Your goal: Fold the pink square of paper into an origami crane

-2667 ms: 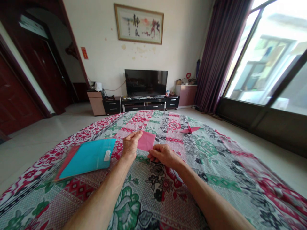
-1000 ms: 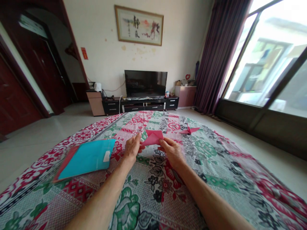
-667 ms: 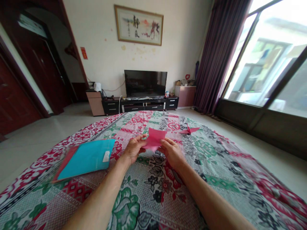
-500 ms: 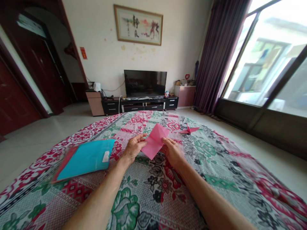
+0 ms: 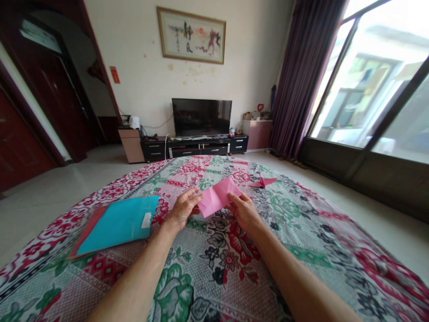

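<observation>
A pink sheet of origami paper [image 5: 217, 197] with fold creases is held above the table between both hands. My left hand [image 5: 185, 208] pinches its left edge between thumb and fingers. At the right edge, my right hand [image 5: 244, 211] grips it with the thumb on top and fingers beneath. Beyond the right hand, a folded pink-red paper crane [image 5: 263, 182] rests on the cloth with its wings spread. To the left of my left hand lies a clear packet of coloured paper [image 5: 120, 223], blue on top with a red edge showing and a small white label.
A patterned cloth [image 5: 174, 286] in red, green and grey covers the round table. Past its far edge stand a low black TV cabinet [image 5: 191, 151] and a television [image 5: 201, 117]. Purple curtains [image 5: 303, 80] hang by the window on the right.
The pink paper has turned from a diamond-like pose to a wider, flatter rectangle, its lower corner raised. Both hands still hold it; the right hand has shifted slightly.
</observation>
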A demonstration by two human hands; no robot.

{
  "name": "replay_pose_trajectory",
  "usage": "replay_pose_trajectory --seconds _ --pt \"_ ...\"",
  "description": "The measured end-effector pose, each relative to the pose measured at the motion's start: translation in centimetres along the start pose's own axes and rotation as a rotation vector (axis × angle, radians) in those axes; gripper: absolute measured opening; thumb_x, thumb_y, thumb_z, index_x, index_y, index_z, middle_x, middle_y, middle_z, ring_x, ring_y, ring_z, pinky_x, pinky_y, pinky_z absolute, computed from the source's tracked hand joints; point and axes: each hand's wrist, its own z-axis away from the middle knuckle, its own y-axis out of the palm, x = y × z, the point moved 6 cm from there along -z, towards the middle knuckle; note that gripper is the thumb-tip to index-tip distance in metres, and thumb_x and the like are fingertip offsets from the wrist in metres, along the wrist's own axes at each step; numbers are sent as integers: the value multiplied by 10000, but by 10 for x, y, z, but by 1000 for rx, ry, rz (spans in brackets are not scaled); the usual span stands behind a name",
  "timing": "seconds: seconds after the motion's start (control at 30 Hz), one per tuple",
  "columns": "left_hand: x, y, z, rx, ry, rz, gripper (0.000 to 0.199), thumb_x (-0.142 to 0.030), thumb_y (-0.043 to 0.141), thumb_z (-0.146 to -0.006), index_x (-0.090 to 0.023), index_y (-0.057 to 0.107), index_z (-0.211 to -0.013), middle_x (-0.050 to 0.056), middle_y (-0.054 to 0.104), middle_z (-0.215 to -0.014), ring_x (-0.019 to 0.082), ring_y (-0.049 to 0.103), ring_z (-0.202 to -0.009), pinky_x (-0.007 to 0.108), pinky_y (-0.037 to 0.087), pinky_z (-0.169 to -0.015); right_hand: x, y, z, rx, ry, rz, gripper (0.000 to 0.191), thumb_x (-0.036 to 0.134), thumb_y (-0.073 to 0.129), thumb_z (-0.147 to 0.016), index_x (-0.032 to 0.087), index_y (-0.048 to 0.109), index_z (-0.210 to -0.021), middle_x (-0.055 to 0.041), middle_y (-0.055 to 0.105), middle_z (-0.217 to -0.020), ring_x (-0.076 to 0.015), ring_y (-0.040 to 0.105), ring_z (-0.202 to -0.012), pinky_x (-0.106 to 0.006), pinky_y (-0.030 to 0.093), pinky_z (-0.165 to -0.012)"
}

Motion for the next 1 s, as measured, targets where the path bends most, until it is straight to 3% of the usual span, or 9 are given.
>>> replay_pose_trajectory --seconds 0.17,0.37,0.57,0.8,1.0 --pt "4 6 4 90 -93 -33 323 -328 731 -594 -122 647 -829 16 620 -639 92 538 -521 181 420 -444 2 -4 0 -77 -29 -40 277 236 781 -506 174 574 -679 43 611 -649 -62 548 -533 -166 495 -492" --pt "-3 -2 0 -50 14 -97 265 -350 736 -564 -121 620 -627 -7 576 -547 80 500 -477 180 398 -424 4 -3 2 -61 -54 8 311 249 755 -540 190 590 -796 54 593 -672 -54 537 -523 -181 509 -518" --pt "-5 -5 1 -56 14 -121 271 -374 721 -580 -126 627 -637 -10 590 -525 77 505 -452 182 371 -420 8 -5 0 -34 -178 194 444 281 698 -613 245 563 -1035 38 629 -774 -90 586 -611 -207 494 -555" --pt "-4 -5 1 -54 -27 -117 303 -382 738 -569 -125 608 -664 -13 583 -521 82 528 -442 173 358 -393 14 -5 1 -26 -310 362 484 342 673 -635 236 578 -1098 -12 634 -930 -118 588 -673 -242 485 -580" --pt "-3 -9 2 -78 -33 -98 346 -405 757 -539 -135 580 -662 -30 572 -531 79 528 -428 172 372 -388 12 -7 -1 -42 -300 402 513 343 685 -628 212 582 -1113 -37 634 -980 -126 592 -696 -257 492 -608"
